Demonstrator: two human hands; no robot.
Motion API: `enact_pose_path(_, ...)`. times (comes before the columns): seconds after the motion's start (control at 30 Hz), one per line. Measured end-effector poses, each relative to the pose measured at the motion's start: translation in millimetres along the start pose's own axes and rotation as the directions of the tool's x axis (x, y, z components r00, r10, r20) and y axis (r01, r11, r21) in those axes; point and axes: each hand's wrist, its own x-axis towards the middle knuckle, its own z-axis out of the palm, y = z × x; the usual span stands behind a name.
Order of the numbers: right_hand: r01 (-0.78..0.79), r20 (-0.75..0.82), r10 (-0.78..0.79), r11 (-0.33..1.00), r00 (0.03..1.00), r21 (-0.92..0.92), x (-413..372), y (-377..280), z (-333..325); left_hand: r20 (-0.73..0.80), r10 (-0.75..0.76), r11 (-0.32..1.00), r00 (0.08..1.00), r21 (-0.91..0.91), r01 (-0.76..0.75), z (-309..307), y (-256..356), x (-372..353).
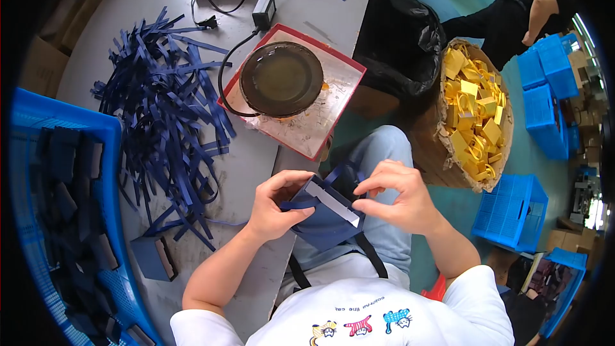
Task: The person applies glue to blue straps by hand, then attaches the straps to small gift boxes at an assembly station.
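A small dark blue box (323, 221) with a white inner strip is held over my lap. My left hand (278, 205) is closed around its left end, thumb on the near side, with a piece of blue ribbon by the thumb. At the opposite end, my right hand (397, 195) has its thumb and fingers pinched close together at the box's edge. A loop of dark blue ribbon (346, 172) rises beside these fingertips; the exact contact is partly hidden.
Loose blue ribbons (170, 109) pile on the grey table, with another blue box (154, 258) below. A round dark pan (282, 80) sits on a red-edged tray (307, 144). A blue crate (70, 115) stands left; a carton of yellow pieces (442, 154) right. Beyond is a person (512, 13).
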Motion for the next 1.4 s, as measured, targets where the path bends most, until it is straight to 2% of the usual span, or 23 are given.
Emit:
enact_pose_path(0.13,-0.018,0.05,0.019,0.999,0.999,-0.034,1.8,-5.8,4.0,0.007,0.017,0.999,1.0,0.028,-0.017,-0.6,-1.3,-0.9)
enact_pose_path(0.2,-0.076,0.062,0.081,0.994,0.995,-0.081,2.5,-8.6,2.7,0.005,0.017,1.0,1.0,0.026,-0.017,-0.7,-1.5,-0.9)
enact_pose_path(0.33,-0.061,0.125,0.075,0.992,0.989,-0.111,4.7,-9.3,4.1,0.017,0.008,0.999,1.0,0.038,-0.009,-0.7,0.8,-0.8)
enact_pose_path(0.4,-0.079,0.151,0.12,0.964,0.981,-0.253,6.1,-10.6,4.1,0.012,0.01,0.999,1.0,0.047,-0.011,2.2,1.7,-0.1)
enact_pose_path(0.43,-0.079,0.151,0.12,0.964,0.981,-0.252,6.6,-8.7,4.3,0.007,0.011,0.998,1.0,0.057,-0.012,3.3,2.1,-0.4)
enact_pose_path(0.5,-0.179,0.241,0.16,0.982,0.957,0.06,8.1,-0.4,4.1,-0.001,0.011,1.0,1.0,0.019,-0.011,-0.6,1.6,-0.1)
enact_pose_path(0.53,-0.226,0.189,0.173,0.925,0.967,0.306,6.8,1.8,3.2,-0.011,0.009,1.0,1.0,-0.021,-0.009,-3.7,0.4,0.9)
enact_pose_path(0.57,-0.248,0.145,0.202,0.807,0.969,0.535,3.9,4.9,2.3,-0.021,0.001,0.998,1.0,-0.063,-0.002,-5.5,-0.9,0.9)
enact_pose_path(0.6,-0.144,0.026,0.168,0.742,0.985,0.655,2.5,14.2,-0.5,-0.021,0.003,0.998,1.0,-0.062,-0.004,-5.8,-1.6,1.1)
enact_pose_path(0.63,-0.126,-0.09,0.252,0.724,0.964,0.678,1.7,19.1,-4.1,-0.025,0.006,0.998,1.0,-0.061,-0.007,-5.6,-2.3,1.0)
enact_pose_path(0.73,-0.031,-0.274,0.46,0.552,0.845,0.833,-3.2,30.0,-7.6,-0.013,0.013,0.997,1.0,-0.081,-0.014,-8.6,-7.0,2.2)
enact_pose_path(0.77,-0.023,-0.276,0.454,0.551,0.847,0.834,-7.5,35.1,-8.8,0.0,0.011,0.994,1.0,-0.109,-0.011,-10.0,-8.8,2.0)
enact_pose_path(0.83,0.024,-0.21,0.407,0.417,0.889,0.909,-21.2,49.1,-9.3,0.003,-0.002,0.988,1.0,-0.155,0.003,-10.1,-8.6,2.8)
enact_pose_path(0.9,0.04,-0.252,0.442,0.435,0.861,0.9,-27.1,48.6,-4.9,0.006,-0.018,0.981,1.0,-0.195,0.019,-9.6,-5.2,2.1)
enact_pose_path(0.97,0.037,-0.254,0.536,0.383,0.805,0.923,-35.6,53.4,-5.5,0.032,-0.111,0.914,0.993,-0.389,0.115,-7.6,0.8,2.4)
enact_pose_path(1.0,0.05,-0.259,0.527,0.376,0.809,0.925,-39.5,54.2,-5.6,-0.018,-0.168,0.916,0.986,-0.373,0.149,-3.2,5.0,2.2)
enact_pose_path(1.07,0.057,-0.245,0.619,0.307,0.746,0.95,-44.4,56.7,-5.8,-0.037,-0.391,0.735,0.92,-0.613,0.289,-7.0,-1.0,-3.1)
enact_pose_path(1.1,0.062,-0.247,0.597,0.313,0.763,0.948,-50.3,64.1,-6.0,0.155,-0.282,0.679,0.947,-0.665,0.312,-8.8,-0.3,-5.0)
enact_pose_path(1.17,-0.017,-0.2,0.639,0.315,0.743,0.949,-54.2,59.1,-6.9,0.409,-0.033,0.544,0.912,-0.758,0.36,-6.4,-3.4,-3.3)
enact_pose_path(1.2,-0.06,-0.13,0.629,0.271,0.767,0.961,-58.5,65.1,-5.3,0.376,-0.026,0.584,0.926,-0.746,0.319,-6.4,-5.7,-6.2)
enact_pose_path(1.27,-0.23,0.095,0.688,0.106,0.719,0.967,-62.9,75.8,4.7,0.389,-0.008,0.581,0.921,-0.748,0.321,-4.5,0.4,-14.8)
enact_pose_path(1.33,-0.378,0.372,0.583,-0.116,0.722,0.918,-77.1,127.7,26.8,0.419,0.006,0.552,0.908,-0.759,0.347,1.2,9.0,-25.0)
enact_pose_path(1.4,-0.363,0.379,0.53,-0.139,0.759,0.921,-72.6,121.4,27.5,0.383,0.013,0.558,0.923,-0.769,0.311,4.9,13.5,-37.1)
